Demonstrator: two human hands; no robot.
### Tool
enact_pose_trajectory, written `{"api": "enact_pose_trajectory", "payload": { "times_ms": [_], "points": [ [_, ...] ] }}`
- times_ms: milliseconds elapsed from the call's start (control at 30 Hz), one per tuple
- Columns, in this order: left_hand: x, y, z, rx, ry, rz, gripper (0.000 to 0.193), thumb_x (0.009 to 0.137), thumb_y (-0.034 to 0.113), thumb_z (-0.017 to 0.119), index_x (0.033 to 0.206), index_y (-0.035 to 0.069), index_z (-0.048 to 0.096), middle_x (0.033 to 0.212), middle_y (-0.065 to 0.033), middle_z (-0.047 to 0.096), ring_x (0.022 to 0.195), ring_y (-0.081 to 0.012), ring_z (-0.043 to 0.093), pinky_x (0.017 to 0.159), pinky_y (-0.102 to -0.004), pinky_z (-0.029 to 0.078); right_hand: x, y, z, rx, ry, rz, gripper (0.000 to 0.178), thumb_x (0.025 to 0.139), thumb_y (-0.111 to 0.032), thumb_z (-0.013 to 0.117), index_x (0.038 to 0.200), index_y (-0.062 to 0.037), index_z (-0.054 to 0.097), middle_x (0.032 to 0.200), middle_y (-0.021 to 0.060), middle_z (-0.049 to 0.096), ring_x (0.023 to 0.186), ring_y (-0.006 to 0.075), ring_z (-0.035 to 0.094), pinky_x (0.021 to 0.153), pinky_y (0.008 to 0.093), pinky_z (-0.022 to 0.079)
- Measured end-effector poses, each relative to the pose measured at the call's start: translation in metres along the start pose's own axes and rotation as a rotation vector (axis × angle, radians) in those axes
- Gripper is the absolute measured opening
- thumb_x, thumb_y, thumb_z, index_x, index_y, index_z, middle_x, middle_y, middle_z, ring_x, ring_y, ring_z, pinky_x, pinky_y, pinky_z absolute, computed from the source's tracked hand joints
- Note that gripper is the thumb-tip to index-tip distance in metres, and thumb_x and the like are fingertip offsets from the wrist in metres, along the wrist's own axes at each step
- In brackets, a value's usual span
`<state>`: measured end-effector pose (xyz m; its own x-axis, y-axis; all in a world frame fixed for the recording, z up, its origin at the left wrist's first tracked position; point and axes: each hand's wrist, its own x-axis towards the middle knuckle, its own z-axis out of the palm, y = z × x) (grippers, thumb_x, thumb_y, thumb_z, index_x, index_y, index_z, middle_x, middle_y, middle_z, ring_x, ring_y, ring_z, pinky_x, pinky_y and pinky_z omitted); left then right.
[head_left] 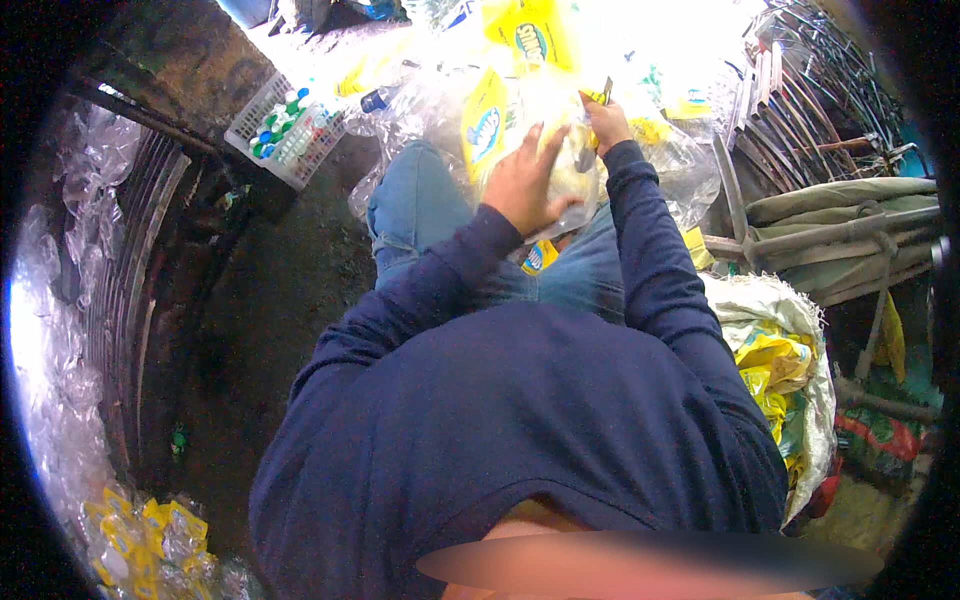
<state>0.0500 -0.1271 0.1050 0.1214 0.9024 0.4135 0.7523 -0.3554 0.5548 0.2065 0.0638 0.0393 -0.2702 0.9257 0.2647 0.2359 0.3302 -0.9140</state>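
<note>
A large clear plastic bottle (575, 165) with a yellow label (487, 125) lies across my lap, its far side washed out by glare. My left hand (528, 182) is spread over it and grips it from the near left, thumb toward me. My right hand (607, 126) is closed round a small yellow and black utility knife (597, 97), at the right side of the bottle. A short blade shows at its far end. A loose piece of yellow label (540, 257) rests between my thighs.
At the far left stands a white basket (300, 150) of green, blue and white caps. An open woven sack (815, 400) of yellow labels is by my right side. Metal rods (790, 110) and a folded cloth chair (840, 235) stand at right. Clear plastic (50, 330) piles up at left.
</note>
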Motion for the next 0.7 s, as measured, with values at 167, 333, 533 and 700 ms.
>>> {"api": "enact_pose_trajectory", "payload": {
  "times_ms": [167,333,533,700],
  "points": [
    [0.031,-0.022,-0.037,-0.119,0.234,0.091,0.078,0.066,0.041,0.077,0.129,0.012,0.042,0.119,-0.0146,0.054,0.109,-0.0337,0.053,0.089,-0.0407,0.045,-0.006,0.040,0.017,-0.597,-0.193,-0.284,0.024,0.075,-0.021,0.060,0.096,-0.0095,0.062,0.086,0.0060,0.066,0.078,0.0217,0.064,0.067,0.0349,0.050],
    [0.043,-0.060,-0.058,0.173,0.298,0.211,0.051,0.075,0.039,0.069,0.119,0.019,0.054,0.117,-0.0087,0.055,0.104,-0.0287,0.055,0.086,-0.0392,0.045,0.025,0.068,0.050,-0.058,0.019,0.000,0.025,0.078,-0.016,0.057,0.097,0.0004,0.059,0.085,0.0161,0.064,0.079,0.0296,0.062,0.071,0.0368,0.049],
    [0.055,-0.047,-0.043,0.492,0.608,0.044,0.036,0.083,0.036,0.060,0.119,0.036,0.053,0.125,-0.0003,0.043,0.120,-0.0268,0.036,0.094,-0.0632,0.016,0.043,0.026,0.075,0.088,0.145,0.202,0.024,0.085,-0.020,0.057,0.091,0.0028,0.061,0.083,0.0109,0.063,0.074,0.0249,0.062,0.066,0.0352,0.049],
    [0.027,-0.028,-0.021,0.306,0.580,0.237,0.055,0.075,0.043,0.065,0.126,0.036,0.048,0.141,-0.0005,0.030,0.136,-0.0314,0.015,0.101,-0.0618,-0.004,0.025,-0.048,0.096,0.796,0.072,0.568,0.041,0.084,-0.041,0.063,0.094,-0.0023,0.057,0.077,0.0048,0.058,0.064,0.0150,0.056,0.051,0.0293,0.045]
  ]
}}
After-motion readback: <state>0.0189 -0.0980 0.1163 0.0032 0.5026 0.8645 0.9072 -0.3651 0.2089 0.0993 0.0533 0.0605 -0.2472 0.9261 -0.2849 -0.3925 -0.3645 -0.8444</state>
